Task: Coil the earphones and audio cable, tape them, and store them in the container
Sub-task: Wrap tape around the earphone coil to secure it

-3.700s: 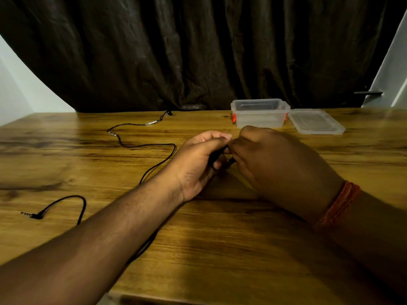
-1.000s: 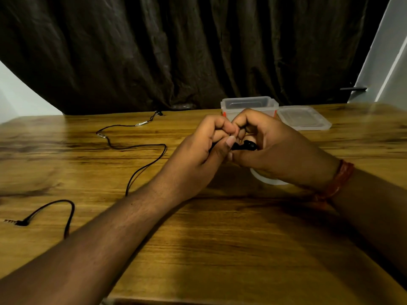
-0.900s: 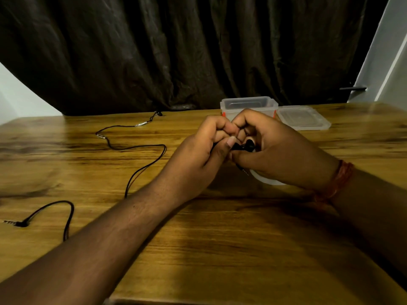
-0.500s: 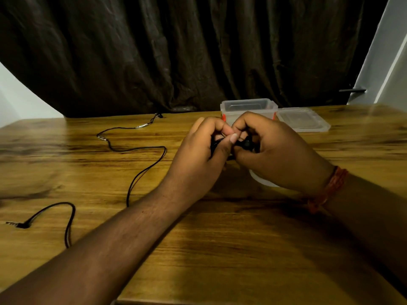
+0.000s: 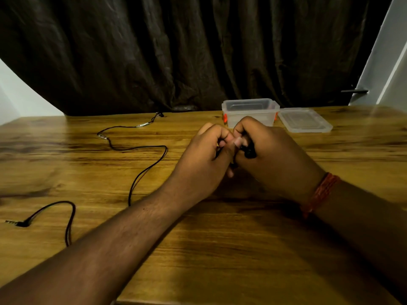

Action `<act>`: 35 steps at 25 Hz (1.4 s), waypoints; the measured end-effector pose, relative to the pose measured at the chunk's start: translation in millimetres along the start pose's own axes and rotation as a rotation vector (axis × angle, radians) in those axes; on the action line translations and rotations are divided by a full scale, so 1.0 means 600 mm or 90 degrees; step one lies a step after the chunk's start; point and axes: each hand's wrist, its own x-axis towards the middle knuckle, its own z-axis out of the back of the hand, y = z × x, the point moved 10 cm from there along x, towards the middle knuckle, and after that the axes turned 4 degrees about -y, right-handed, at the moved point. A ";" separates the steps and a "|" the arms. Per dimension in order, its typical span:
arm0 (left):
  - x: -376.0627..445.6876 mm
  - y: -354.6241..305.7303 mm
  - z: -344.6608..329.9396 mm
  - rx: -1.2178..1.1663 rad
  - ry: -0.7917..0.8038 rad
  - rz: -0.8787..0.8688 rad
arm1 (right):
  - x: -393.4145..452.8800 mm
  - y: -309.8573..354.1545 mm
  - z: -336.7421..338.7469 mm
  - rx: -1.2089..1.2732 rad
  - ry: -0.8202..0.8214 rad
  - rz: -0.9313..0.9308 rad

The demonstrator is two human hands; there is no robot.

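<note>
My left hand (image 5: 204,159) and my right hand (image 5: 271,157) meet at the table's middle, fingers curled together around a small black bundle of earphones (image 5: 248,151); only a bit of it shows between the fingers. A long black audio cable (image 5: 141,175) snakes loose across the left of the table, its jack plug (image 5: 15,223) near the left edge and its far end (image 5: 159,114) by the curtain. A clear plastic container (image 5: 250,112) with orange clips stands open just behind my hands.
The container's clear lid (image 5: 305,119) lies flat to the right of it. A dark curtain (image 5: 198,51) hangs behind the wooden table (image 5: 220,249). A white door with a dark handle (image 5: 354,91) is at the far right.
Both hands stay pressed together on the earphones and have sunk slightly toward the table. The white rounded object seen under my right hand a second ago is now hidden. The loose cable lies unchanged.
</note>
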 end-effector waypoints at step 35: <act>-0.005 0.000 0.016 0.050 -0.005 -0.008 | -0.022 -0.026 -0.043 0.660 0.248 -0.271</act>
